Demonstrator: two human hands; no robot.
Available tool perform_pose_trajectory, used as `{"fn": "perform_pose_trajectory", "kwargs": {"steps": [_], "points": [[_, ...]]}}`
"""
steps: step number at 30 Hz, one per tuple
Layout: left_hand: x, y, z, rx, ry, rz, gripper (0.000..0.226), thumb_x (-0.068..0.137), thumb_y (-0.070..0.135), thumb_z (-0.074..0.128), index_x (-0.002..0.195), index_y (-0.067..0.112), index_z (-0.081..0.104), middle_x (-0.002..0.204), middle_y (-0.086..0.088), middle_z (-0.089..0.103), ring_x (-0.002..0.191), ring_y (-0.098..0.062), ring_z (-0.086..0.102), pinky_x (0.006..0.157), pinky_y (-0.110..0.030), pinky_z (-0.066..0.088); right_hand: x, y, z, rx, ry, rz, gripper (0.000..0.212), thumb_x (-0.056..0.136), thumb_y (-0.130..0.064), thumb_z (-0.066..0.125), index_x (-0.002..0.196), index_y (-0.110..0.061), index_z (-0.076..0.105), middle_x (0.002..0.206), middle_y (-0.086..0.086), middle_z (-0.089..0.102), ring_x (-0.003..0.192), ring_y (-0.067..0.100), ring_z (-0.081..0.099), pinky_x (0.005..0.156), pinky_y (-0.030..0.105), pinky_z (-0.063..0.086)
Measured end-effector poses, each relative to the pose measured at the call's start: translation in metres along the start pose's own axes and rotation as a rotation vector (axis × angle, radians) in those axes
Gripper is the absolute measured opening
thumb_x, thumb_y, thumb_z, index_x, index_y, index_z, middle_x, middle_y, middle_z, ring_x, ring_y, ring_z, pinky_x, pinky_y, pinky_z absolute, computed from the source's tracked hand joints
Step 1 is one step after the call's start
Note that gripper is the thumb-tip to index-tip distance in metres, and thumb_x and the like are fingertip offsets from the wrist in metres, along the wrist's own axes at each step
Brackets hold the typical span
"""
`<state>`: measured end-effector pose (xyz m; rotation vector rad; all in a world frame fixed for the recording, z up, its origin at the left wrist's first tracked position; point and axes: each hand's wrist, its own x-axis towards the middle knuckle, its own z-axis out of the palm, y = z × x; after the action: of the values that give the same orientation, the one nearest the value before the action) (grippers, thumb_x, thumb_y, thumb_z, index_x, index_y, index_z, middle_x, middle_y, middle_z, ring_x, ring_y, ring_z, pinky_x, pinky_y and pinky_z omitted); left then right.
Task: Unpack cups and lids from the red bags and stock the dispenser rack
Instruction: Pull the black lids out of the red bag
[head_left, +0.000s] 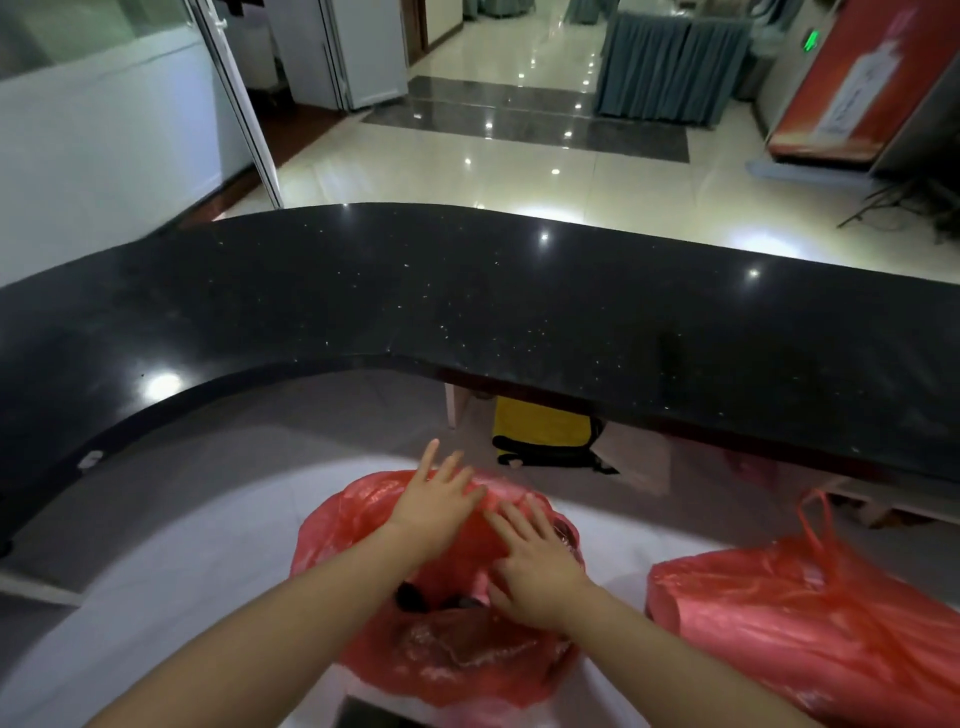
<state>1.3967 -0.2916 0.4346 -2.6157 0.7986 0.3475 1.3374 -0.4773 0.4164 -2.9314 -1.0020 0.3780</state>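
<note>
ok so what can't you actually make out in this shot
- Contents of the near bag, head view: crumpled red plastic and both hands, left and right, cover the opening; only dark blurred shapes show.
- Contents of the second bag: its plastic hides them, and the frame's right edge cuts it off.
- Dispenser rack: not in view.
- Yellow item: the counter hides its top.

Red bags (441, 613) thin crinkly glossy plastic; counter (467, 291) polished speckled black stone.
</note>
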Motion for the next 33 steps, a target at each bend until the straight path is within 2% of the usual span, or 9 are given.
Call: {"fn": "perform_pose_trajectory", "kwargs": {"steps": [3, 5, 10, 13, 17, 21, 24, 29, 33], "points": [[0.006, -0.006, -0.001, -0.023, 0.063, -0.021, 0.037, 0.096, 0.009, 0.052, 0.13, 0.02, 0.061, 0.126, -0.007, 0.062, 0.129, -0.032, 0.049, 0.117, -0.065, -0.016, -0.011, 0.019, -0.001, -0.052, 0.033, 0.115, 0.063, 0.093, -0.055, 0.03, 0.104, -0.018, 0.079, 0.167, 0.009, 0.02, 0.155, 0.031, 0.002, 0.118, 0.059, -0.018], [0.011, -0.008, -0.004, -0.051, 0.092, -0.044, 0.028, 0.093, 0.006, 0.053, 0.111, 0.021, 0.069, 0.106, -0.003, 0.067, 0.113, -0.028, 0.058, 0.119, -0.063, -0.011, -0.022, 0.037, -0.003, -0.087, 0.081, 0.226, 0.067, 0.092, -0.06, 0.026, 0.105, -0.023, 0.08, 0.164, 0.007, 0.028, 0.155, 0.031, 0.007, 0.117, 0.061, -0.018], [0.029, -0.007, -0.013, -0.244, 0.261, -0.06, 0.024, 0.095, 0.023, 0.052, 0.112, 0.027, 0.068, 0.105, 0.003, 0.066, 0.103, -0.022, 0.065, 0.12, -0.048, 0.019, -0.055, 0.076, -0.007, -0.098, 0.06, 0.536, 0.054, 0.089, -0.062, 0.046, 0.091, -0.022, 0.082, 0.147, 0.007, 0.054, 0.146, 0.031, 0.037, 0.12, 0.063, 0.003], [0.036, -0.003, -0.024, -0.306, 0.383, -0.032, 0.016, 0.091, 0.021, 0.059, 0.098, 0.022, 0.074, 0.092, 0.0, 0.071, 0.082, -0.025, 0.07, 0.101, -0.041, 0.045, -0.065, 0.083, -0.009, -0.066, 0.117, 0.702, 0.042, 0.087, -0.053, 0.055, 0.095, -0.019, 0.078, 0.129, 0.008, 0.063, 0.131, 0.032, 0.051, 0.117, 0.064, 0.02], [0.044, 0.011, -0.035, -0.301, 0.443, 0.022, 0.013, 0.09, 0.024, 0.061, 0.088, 0.022, 0.073, 0.083, 0.002, 0.07, 0.069, -0.024, 0.068, 0.071, -0.035, 0.051, -0.057, 0.064, -0.013, 0.057, 0.544, 0.592, 0.04, 0.084, -0.051, 0.055, 0.103, -0.018, 0.066, 0.118, 0.008, 0.063, 0.113, 0.033, 0.062, 0.105, 0.057, 0.042], [0.053, 0.026, -0.044, -0.278, 0.479, 0.075, 0.018, 0.092, 0.029, 0.056, 0.086, 0.024, 0.073, 0.078, 0.003, 0.066, 0.065, -0.022, 0.066, 0.065, -0.033, 0.046, -0.032, 0.037, -0.013, 0.089, 0.24, 0.646, 0.076, 0.083, -0.067, 0.055, 0.147, -0.028, 0.043, 0.155, 0.011, 0.038, 0.143, 0.036, 0.037, 0.113, 0.059, 0.028], [0.059, 0.03, -0.047, -0.254, 0.454, 0.08, 0.02, 0.093, 0.028, 0.053, 0.086, 0.024, 0.071, 0.077, 0.004, 0.063, 0.063, -0.023, 0.065, 0.063, -0.032, 0.041, -0.023, 0.044, -0.009, 0.204, 0.047, 0.789, 0.079, 0.091, -0.057, 0.052, 0.155, -0.025, 0.018, 0.157, 0.01, 0.027, 0.142, 0.034, 0.031, 0.109, 0.049, 0.036], [0.063, 0.022, -0.038, -0.174, 0.344, 0.055, 0.024, 0.089, 0.016, 0.052, 0.104, 0.024, 0.068, 0.089, 0.003, 0.062, 0.08, -0.027, 0.064, 0.067, -0.034, 0.03, -0.037, 0.071, -0.002, 0.426, -0.037, 0.912, 0.069, 0.092, -0.034, 0.062, 0.149, -0.017, 0.026, 0.14, 0.016, 0.04, 0.12, 0.039, 0.053, 0.09, 0.043, 0.051], [0.064, 0.017, -0.018, -0.191, 0.246, 0.013, 0.034, 0.096, 0.019, 0.049, 0.125, 0.025, 0.065, 0.109, 0.001, 0.065, 0.097, -0.029, 0.066, 0.079, -0.035, 0.041, -0.05, 0.086, 0.007, 0.575, -0.072, 0.976, 0.045, 0.09, -0.025, 0.06, 0.131, -0.008, 0.052, 0.12, 0.017, 0.064, 0.109, 0.036, 0.063, 0.084, 0.035, 0.052]]}}
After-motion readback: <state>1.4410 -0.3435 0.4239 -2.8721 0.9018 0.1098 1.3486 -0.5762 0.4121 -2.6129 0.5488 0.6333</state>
